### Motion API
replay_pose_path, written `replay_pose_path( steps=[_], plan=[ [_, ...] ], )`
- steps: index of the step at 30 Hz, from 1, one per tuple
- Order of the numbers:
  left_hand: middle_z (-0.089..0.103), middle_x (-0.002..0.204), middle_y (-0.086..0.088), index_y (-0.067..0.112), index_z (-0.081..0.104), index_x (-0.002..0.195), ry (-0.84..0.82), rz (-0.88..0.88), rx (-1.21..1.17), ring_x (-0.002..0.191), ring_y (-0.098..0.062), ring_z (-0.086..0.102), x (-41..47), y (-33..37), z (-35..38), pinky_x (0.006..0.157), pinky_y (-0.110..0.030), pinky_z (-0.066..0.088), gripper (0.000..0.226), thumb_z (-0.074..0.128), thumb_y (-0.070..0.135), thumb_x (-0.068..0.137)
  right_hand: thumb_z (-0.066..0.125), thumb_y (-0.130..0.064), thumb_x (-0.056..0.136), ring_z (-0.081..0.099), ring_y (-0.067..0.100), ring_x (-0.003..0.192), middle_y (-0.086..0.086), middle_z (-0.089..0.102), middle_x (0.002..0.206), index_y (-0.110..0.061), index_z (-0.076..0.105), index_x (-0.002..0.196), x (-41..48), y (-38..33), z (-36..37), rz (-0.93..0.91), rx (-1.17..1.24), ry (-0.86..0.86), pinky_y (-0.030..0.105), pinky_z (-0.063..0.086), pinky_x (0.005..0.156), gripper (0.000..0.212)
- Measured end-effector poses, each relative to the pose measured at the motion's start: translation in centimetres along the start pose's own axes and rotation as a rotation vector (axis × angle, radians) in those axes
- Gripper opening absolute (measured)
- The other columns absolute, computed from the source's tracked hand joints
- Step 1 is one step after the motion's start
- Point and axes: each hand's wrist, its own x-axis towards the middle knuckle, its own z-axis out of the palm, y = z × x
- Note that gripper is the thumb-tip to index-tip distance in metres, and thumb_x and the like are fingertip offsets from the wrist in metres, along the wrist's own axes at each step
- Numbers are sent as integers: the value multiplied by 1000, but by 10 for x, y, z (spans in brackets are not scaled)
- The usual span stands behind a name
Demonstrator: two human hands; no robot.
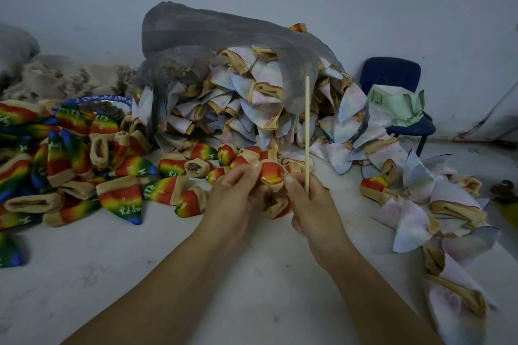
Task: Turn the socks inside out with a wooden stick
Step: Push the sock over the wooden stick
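A small sock [272, 173], red and orange with a tan cuff, is held at the middle of the view between both hands. My left hand [238, 193] pinches its left side with thumb and fingers. My right hand [311, 204] pinches its right side with the thumb and also grips a thin wooden stick [307, 131], which stands upright above the fingers. The lower end of the stick is hidden inside the hand.
A heap of rainbow socks [70, 159] covers the floor at the left. A grey plastic bag [224, 36] spills pale inside-out socks [252, 103] behind the hands, with more pale socks [437, 210] at the right. A blue chair [392, 75] stands by the wall.
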Motion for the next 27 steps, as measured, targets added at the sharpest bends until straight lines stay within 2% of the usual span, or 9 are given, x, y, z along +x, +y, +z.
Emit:
replay_pose_path(
  steps=[4, 8, 12, 14, 16, 19, 23, 25, 27],
  plan=[
    [76, 91, 3, 36, 78, 84, 25, 148, 237, 80, -5, 69, -4, -5, 0, 74, -18, 55, 22, 61, 27, 94, 53, -36, 94, 31, 2, 40, -14, 44, 49, -27, 61, 85, 2, 0, 0, 82, 3, 47, 17, 28, 37, 15],
    [72, 95, 14, 38, 77, 81, 3, 239, 347, 87, -3, 68, -5, -4, 2, 76, -16, 54, 23, 62, 24, 93, 54, -24, 94, 29, 4, 40, -14, 40, 48, -19, 61, 83, 2, -1, -5, 96, 28, 16, 17, 27, 37, 14],
    [70, 101, 12, 33, 75, 89, -28, 308, 418, 99, -10, 67, -2, -2, 0, 88, -31, 57, 13, 62, 30, 91, 53, -31, 95, 29, 6, 41, -10, 36, 49, -25, 67, 86, 4, -1, -9, 100, 52, 27, 20, 29, 39, 18],
    [69, 103, 8, 29, 75, 91, -30, 327, 433, 104, -16, 66, -2, -1, -1, 93, -42, 56, 18, 62, 38, 85, 52, -40, 95, 30, 6, 41, -11, 35, 48, -30, 70, 87, 4, -3, -12, 92, 61, 30, 21, 31, 40, 22],
    [68, 102, 11, 32, 75, 90, -31, 337, 448, 105, -15, 65, -2, -1, -3, 94, -45, 55, 19, 61, 42, 82, 53, -44, 94, 33, 5, 40, -14, 39, 47, -32, 69, 85, 4, -3, -14, 68, -2, 15, 20, 34, 40, 22],
    [67, 101, 16, 42, 74, 87, -44, 379, 499, 102, -9, 64, -2, -2, -4, 92, -44, 56, 13, 61, 41, 83, 54, -37, 94, 34, 6, 41, -15, 43, 48, -28, 67, 83, 4, -2, -15, 80, -80, 19, 18, 35, 39, 20],
    [69, 102, 14, 35, 75, 91, -44, 367, 502, 103, -9, 65, -2, -5, -5, 92, -39, 56, 14, 62, 29, 91, 54, -30, 95, 34, 6, 42, -12, 44, 51, -21, 65, 89, 5, -2, -14, 90, -81, 3, 19, 35, 40, 16],
    [72, 103, 10, 30, 76, 93, -43, 283, 438, 103, -11, 67, -4, -6, -4, 89, -33, 56, 17, 60, 26, 95, 53, -27, 96, 32, 5, 42, -11, 41, 50, -19, 63, 91, 5, -2, -13, 116, 3, 1, 19, 33, 40, 14],
    [75, 102, 3, 22, 73, 94, -48, 128, 249, 100, -13, 70, -5, -3, 0, 80, -23, 56, 20, 54, 25, 99, 53, -22, 96, 30, 4, 40, -10, 38, 50, -14, 61, 92, 5, -3, -11, 160, 183, -23, 18, 30, 39, 12]
  ],
)
